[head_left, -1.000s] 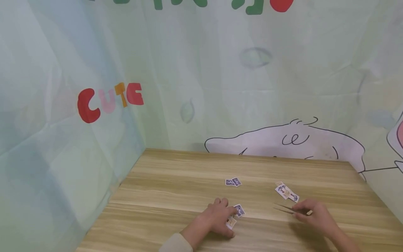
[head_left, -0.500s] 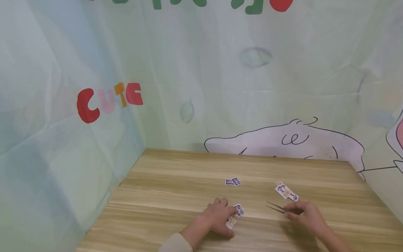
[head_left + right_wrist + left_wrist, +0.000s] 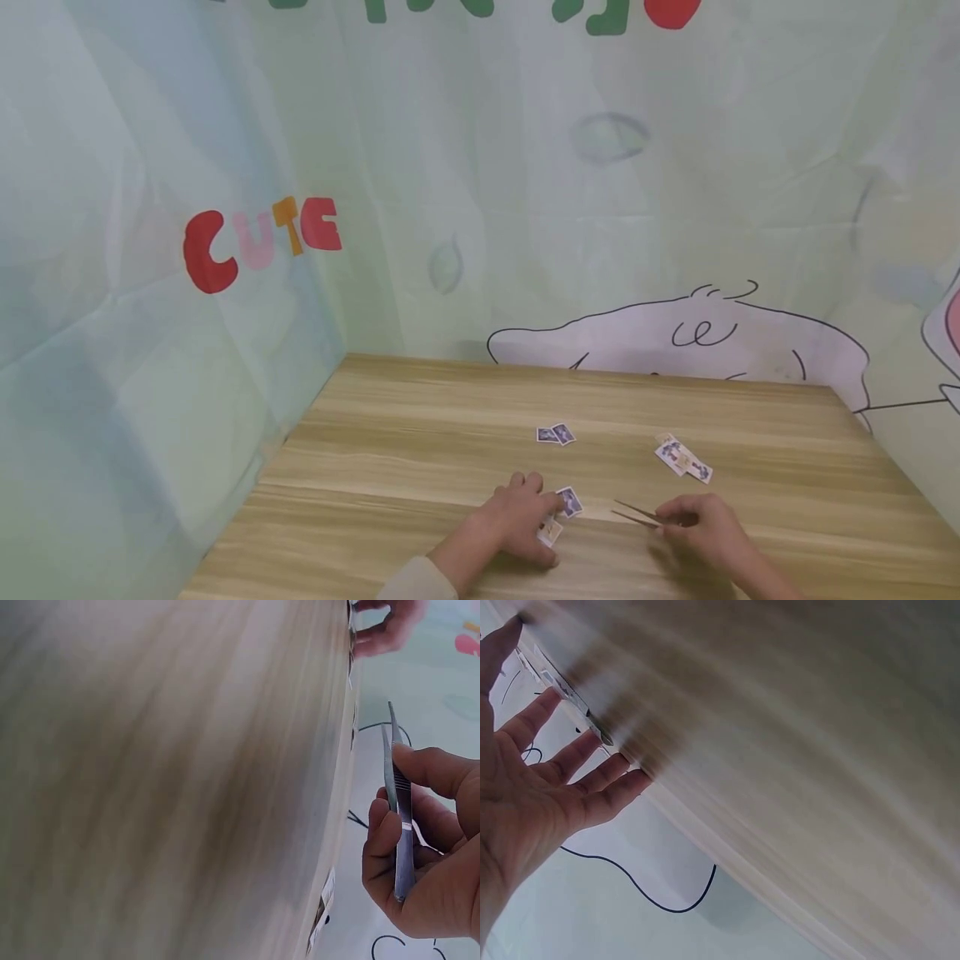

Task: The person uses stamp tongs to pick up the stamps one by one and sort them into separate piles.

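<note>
My left hand [image 3: 519, 515] rests on the wooden table [image 3: 390, 475] with fingers spread, as its palm side shows in the left wrist view. By its fingers lie a small square purple picture piece with a white border [image 3: 572, 502] and a cream picture piece [image 3: 551, 531], partly covered by the hand. My right hand [image 3: 705, 527] holds metal tweezers [image 3: 403, 802] between thumb and fingers, above the table. The tips point left toward the two pieces, stand slightly apart, and have nothing between them.
Two overlapping purple picture pieces [image 3: 562, 432] lie farther back at the middle. An overlapping group of cream and purple pieces [image 3: 672, 457] lies to the right, beyond the right hand. A printed cloth backdrop [image 3: 525, 208] rises behind the table and along its left side.
My right hand has moved left with the tweezers, and slightly nearer to me in the last half second. The tips are closer to the two pieces. My left hand stays in place.
</note>
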Demonstrator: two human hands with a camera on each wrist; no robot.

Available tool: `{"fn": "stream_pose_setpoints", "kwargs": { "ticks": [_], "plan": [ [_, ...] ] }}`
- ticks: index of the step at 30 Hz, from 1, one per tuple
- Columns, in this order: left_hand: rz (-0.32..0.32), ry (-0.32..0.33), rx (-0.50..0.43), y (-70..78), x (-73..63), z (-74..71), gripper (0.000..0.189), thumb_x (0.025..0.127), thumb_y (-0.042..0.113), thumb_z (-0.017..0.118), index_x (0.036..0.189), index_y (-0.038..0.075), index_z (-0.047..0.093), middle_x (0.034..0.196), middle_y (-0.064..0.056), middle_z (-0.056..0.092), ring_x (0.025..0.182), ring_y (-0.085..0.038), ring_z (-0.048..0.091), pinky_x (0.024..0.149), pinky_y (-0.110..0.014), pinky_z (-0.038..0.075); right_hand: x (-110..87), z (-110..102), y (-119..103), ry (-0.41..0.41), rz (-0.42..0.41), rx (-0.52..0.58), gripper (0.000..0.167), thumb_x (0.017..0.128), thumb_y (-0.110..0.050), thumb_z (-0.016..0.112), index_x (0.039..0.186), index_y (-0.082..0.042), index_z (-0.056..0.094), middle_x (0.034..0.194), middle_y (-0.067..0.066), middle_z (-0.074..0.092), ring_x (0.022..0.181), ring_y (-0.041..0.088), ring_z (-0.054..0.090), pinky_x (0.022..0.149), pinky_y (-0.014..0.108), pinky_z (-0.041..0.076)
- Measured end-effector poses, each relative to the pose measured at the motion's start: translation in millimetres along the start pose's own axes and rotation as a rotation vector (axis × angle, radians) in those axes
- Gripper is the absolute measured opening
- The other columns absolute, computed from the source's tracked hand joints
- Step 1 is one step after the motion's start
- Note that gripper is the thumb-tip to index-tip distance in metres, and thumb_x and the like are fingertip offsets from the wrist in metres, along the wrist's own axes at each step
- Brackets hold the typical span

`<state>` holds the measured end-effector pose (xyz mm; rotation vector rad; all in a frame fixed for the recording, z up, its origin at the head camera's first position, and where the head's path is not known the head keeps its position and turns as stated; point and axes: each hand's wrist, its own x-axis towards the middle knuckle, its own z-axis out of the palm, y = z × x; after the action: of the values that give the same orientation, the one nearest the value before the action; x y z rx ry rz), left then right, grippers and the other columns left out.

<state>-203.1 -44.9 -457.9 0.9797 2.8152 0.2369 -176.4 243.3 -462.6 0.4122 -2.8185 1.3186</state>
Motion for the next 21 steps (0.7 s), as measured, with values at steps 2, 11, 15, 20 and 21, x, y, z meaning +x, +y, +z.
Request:
{"fn": "stream_pose_setpoints", "kwargs": {
  "ticks": [2, 11, 15, 20, 21],
  "plan": [
    [0.003, 0.0, -0.002, 0.2, 0.2, 0.6, 0.067, 0.063, 0.052, 0.076, 0.122, 0.027, 0.059, 0.093, 0.006, 0.043, 0.082, -0.011, 0.037, 0.062, -0.023, 0.036, 0.2, 1.3, 0.6, -0.011, -0.03, -0.003, 0.017, 0.069, 0.0, 0.073, 0.085, 0.004, 0.068, 0.076, 0.005, 0.067, 0.066, 0.007, 0.058, 0.06, 0.023, 0.05],
    [-0.009, -0.002, 0.039, 2.1, -1.1, -4.3, 0.069, 0.062, 0.052, 0.077, 0.123, 0.026, 0.059, 0.093, 0.005, 0.045, 0.081, -0.011, 0.039, 0.062, -0.024, 0.039, 3.5, 10.0, -6.7, -0.058, -0.081, 0.028, 0.016, 0.07, 0.0, 0.073, 0.085, 0.004, 0.068, 0.076, 0.005, 0.067, 0.065, 0.008, 0.058, 0.059, 0.024, 0.05],
    [0.015, 0.022, 0.081, 3.0, -1.3, -5.6, 0.068, 0.062, 0.053, 0.076, 0.121, 0.024, 0.059, 0.096, 0.004, 0.047, 0.085, -0.012, 0.042, 0.065, -0.026, 0.041, 3.8, 14.5, -9.3, -0.086, -0.087, 0.034, 0.014, 0.071, 0.001, 0.072, 0.084, 0.003, 0.068, 0.077, 0.005, 0.066, 0.066, 0.008, 0.057, 0.06, 0.024, 0.049],
    [0.063, 0.032, 0.113, 3.5, 1.3, -4.3, 0.073, 0.065, 0.056, 0.073, 0.126, 0.02, 0.056, 0.12, 0.0, 0.05, 0.107, -0.018, 0.047, 0.08, -0.035, 0.046, 4.5, 19.2, -11.1, -0.111, -0.088, 0.022, 0.013, 0.071, 0.0, 0.072, 0.083, 0.001, 0.068, 0.077, 0.005, 0.065, 0.067, 0.007, 0.056, 0.06, 0.024, 0.049],
    [0.067, 0.026, 0.111, 3.5, 2.0, -3.7, 0.074, 0.065, 0.056, 0.073, 0.128, 0.021, 0.055, 0.124, 0.0, 0.05, 0.11, -0.019, 0.046, 0.082, -0.037, 0.046, 5.0, 19.9, -11.4, -0.116, -0.089, 0.024, 0.013, 0.071, 0.0, 0.072, 0.083, 0.001, 0.068, 0.076, 0.005, 0.065, 0.067, 0.007, 0.056, 0.061, 0.024, 0.049]
  ]
}}
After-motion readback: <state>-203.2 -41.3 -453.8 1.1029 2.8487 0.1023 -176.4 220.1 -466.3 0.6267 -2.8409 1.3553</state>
